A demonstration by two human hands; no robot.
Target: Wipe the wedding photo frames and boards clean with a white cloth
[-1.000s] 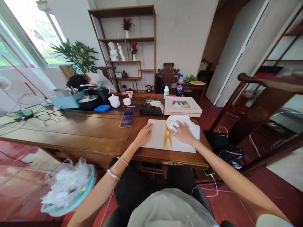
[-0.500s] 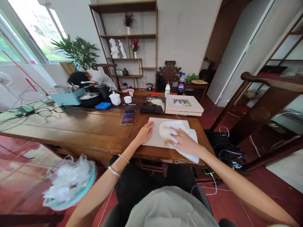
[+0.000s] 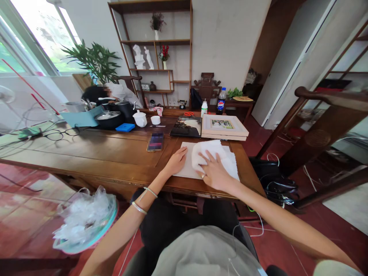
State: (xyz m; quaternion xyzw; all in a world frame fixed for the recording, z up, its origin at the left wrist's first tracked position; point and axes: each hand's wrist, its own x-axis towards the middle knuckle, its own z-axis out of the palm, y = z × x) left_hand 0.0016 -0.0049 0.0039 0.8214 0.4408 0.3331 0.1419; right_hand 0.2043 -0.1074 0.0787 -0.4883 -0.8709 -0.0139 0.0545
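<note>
A pale flat board (image 3: pixel 186 163) lies near the front edge of the wooden table. Along its left side rests my left hand (image 3: pixel 176 160), fingers stretched out flat and touching the board. A white cloth (image 3: pixel 231 157) is spread over the board's right part and hides much of it. Fingers splayed, my right hand (image 3: pixel 214 170) presses flat on top of the cloth, with a ring on one finger. The cloth is bunched and raised around the fingertips.
Behind the board lie a framed picture (image 3: pixel 224 124) and a dark album-like panel (image 3: pixel 186 126). A phone (image 3: pixel 155 142) lies left of my hands. Farther back stand a cola bottle (image 3: pixel 221 101) and a white teapot (image 3: pixel 140 119). A basin of plastic bags (image 3: pixel 86 218) sits low left.
My right hand has shifted slightly left, its fingers now spread wider. The cloth has moved up and covers more of the board, including a small yellowish spot. My left hand stays put.
</note>
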